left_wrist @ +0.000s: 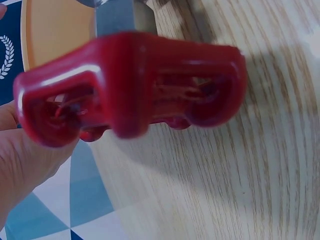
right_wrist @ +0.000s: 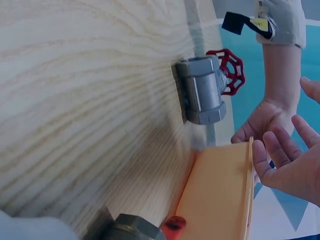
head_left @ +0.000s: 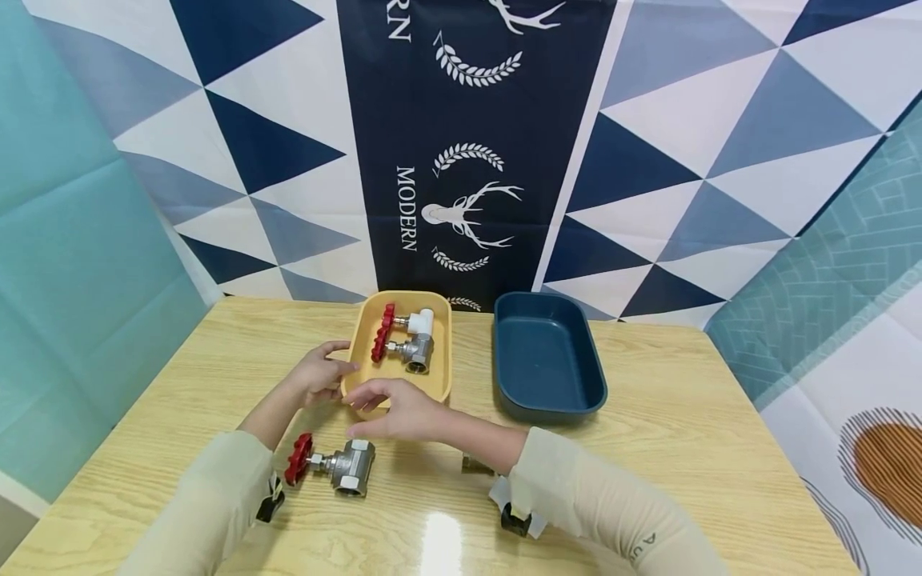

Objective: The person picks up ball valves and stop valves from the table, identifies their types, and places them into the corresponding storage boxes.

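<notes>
A yellow plastic bin [head_left: 445, 352] stands at the back of the table. My left hand [head_left: 324, 374] grips its left wall, fingers on both sides of the rim. My right hand [head_left: 406, 410] reaches across the front left corner, its fingers spread and loosely bent, fingertips right at the rim. Inside the bin lie a metal valve [head_left: 416, 352] and a white-bodied valve [head_left: 421, 320], with red handwheels toward the left. Another metal valve [head_left: 353, 466] lies on the table in front, below my hands; its red handwheel [left_wrist: 130, 85] fills much of the left wrist view.
To the right of the yellow bin stands a dark blue bin [head_left: 551, 360]. Under my right forearm, a brass-coloured fitting [head_left: 475, 464] and a white piece [head_left: 536, 524] show partly. Patterned cloth [head_left: 468, 160] hangs behind the table's back edge.
</notes>
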